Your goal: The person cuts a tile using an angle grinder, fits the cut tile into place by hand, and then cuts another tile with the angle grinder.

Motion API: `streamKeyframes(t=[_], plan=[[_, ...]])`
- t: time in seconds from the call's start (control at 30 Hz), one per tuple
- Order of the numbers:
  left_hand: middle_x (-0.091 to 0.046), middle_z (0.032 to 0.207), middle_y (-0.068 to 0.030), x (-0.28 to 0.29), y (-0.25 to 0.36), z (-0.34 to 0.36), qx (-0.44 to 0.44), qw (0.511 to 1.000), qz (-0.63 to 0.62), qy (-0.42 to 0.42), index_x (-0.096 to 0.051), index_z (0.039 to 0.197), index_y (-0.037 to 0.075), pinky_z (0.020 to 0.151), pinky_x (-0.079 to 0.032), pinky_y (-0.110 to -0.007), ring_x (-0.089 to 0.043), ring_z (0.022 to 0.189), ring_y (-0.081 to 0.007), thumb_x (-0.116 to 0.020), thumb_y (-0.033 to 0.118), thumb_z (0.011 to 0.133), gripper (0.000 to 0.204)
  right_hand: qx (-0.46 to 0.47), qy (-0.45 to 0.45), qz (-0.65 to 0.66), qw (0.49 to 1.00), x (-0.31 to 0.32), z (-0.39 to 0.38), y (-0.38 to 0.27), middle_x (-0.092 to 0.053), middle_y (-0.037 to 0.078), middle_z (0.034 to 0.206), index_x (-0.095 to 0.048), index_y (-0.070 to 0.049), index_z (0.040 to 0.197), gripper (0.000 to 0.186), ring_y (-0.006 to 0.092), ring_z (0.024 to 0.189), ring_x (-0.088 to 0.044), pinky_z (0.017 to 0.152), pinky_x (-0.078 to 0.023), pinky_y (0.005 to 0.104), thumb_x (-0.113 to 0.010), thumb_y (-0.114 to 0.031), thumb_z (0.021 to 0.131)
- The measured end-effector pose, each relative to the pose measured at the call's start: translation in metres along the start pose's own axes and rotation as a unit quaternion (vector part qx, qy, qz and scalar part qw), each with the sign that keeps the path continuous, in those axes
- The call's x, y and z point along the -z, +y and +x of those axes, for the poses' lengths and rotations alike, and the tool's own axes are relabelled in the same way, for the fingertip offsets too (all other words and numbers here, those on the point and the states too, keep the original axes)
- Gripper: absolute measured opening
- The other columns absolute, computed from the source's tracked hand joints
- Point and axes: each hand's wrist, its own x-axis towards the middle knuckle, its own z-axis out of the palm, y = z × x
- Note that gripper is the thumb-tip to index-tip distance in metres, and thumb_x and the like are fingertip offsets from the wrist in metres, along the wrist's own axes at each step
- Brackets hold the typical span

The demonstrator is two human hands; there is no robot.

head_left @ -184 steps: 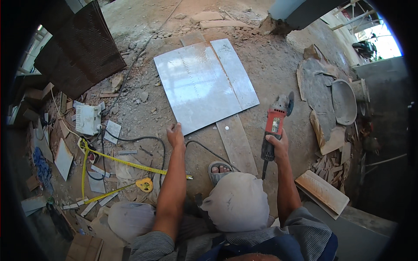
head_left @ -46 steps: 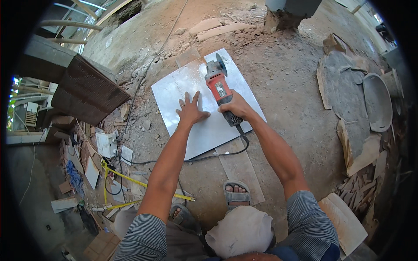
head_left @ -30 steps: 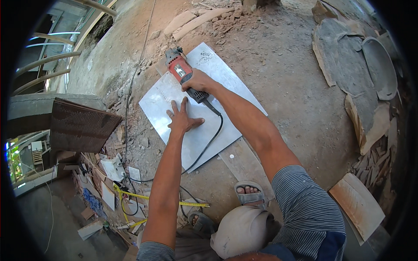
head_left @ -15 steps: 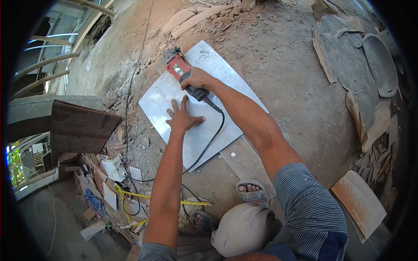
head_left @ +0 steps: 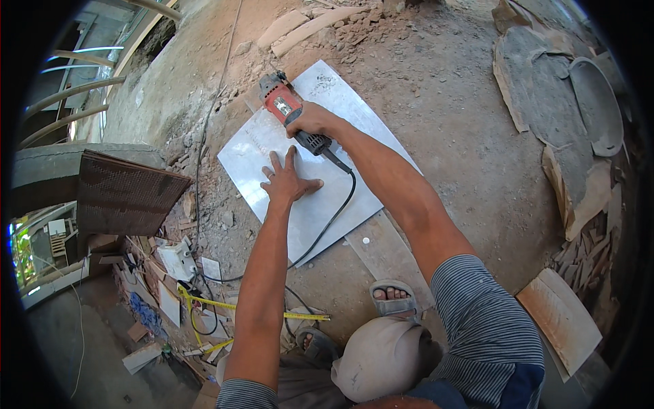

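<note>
"Head view, looking down: how are your hands set?"

"My left hand (head_left: 289, 183) lies on the pale tile (head_left: 354, 184), fingers spread wide, gripping nothing. My right hand (head_left: 313, 120) is wrapped around the red and black grinder (head_left: 281, 103)."

"Where's the grinder?"

"At the tile's far left edge, its head pointing away from me. I can't tell whether its disc touches. Its black cord (head_left: 346, 198) bends back across the tile to the near corner."

"And the tile?"

"On the ground (head_left: 463, 170) ahead of me, turned at a slant, over a flat strip (head_left: 392, 252) that sticks out toward my sandal (head_left: 394, 305)."

"What's around it?"

"Near left, a yellow measuring tape (head_left: 306, 316), partly behind my forearm; near right, a rust-stained panel (head_left: 562, 320); far right, a shallow grey bowl (head_left: 595, 105)."
</note>
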Motion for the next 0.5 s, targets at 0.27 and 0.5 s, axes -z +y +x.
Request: streamKeyframes(t=[0.27,0.5], plan=[[-0.010,0.156,-0.0201,0.006,0.003,-0.004,0.004,1.000,-0.022,-0.011,-0.020,0.150,0.030,0.104,-0.024,-0.068,-0.017,0.137,-0.0538,-0.084,0.052,0.055,0.116,-0.006,-0.014,0.012,1.000,0.003,-0.017,-0.003,-0.067,0.015,0.077,-0.067,0.005,0.079,0.042,0.0229,0.065,-0.062,0.061,-0.051,0.0325,-0.080,-0.024,0.052],[-0.011,0.156,-0.0196,0.007,0.003,-0.006,0.001,1.000,-0.020,-0.011,-0.020,0.150,0.032,0.105,-0.022,-0.067,-0.018,0.138,-0.0524,-0.083,0.053,0.056,0.115,0.006,-0.006,0.039,0.999,0.000,-0.033,0.002,-0.067,0.015,0.075,-0.067,0.004,0.078,0.040,0.0226,0.065,-0.062,0.061,-0.051,0.0316,-0.079,-0.024,0.052]])
